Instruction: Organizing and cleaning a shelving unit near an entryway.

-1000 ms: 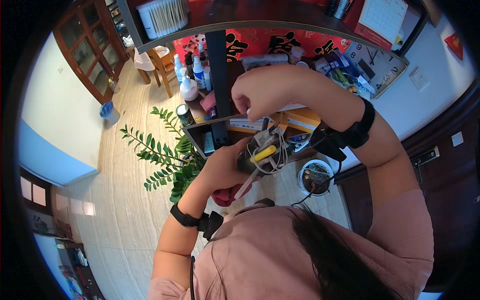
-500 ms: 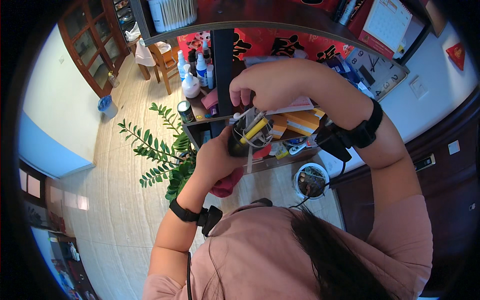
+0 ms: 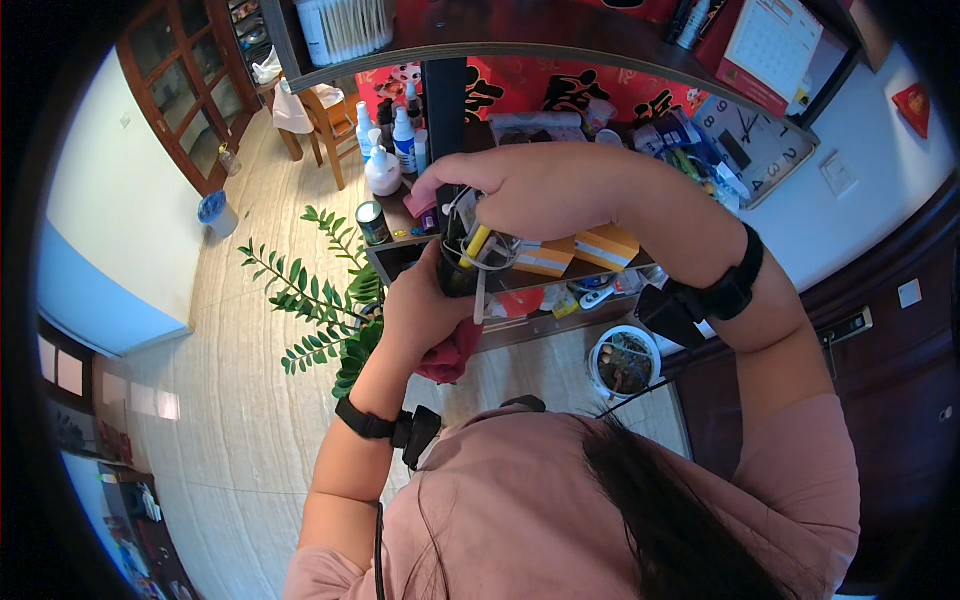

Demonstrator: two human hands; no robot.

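Observation:
A dark pen holder sits in my left hand, whose fingers wrap its side. From its top stick a yellow pen, a looped white cable and other slim items. Over the holder's mouth is my right hand, with a finger stretched to the left and the thumb apart from it; its other fingers are partly hidden. A dark red cloth hangs just under my left hand; whether that hand grips it is hidden.
Orange-and-white boxes lie on the shelf beside the hands. Left of the upright are a white pump bottle and a dark tin. An upper shelf board juts above. A leafy plant and a round pot stand lower.
Both my hands and the pen holder have shifted left, the right hand further. The right hand's curled fingers have spread, with one stretched out over the holder. Boxes behind show more.

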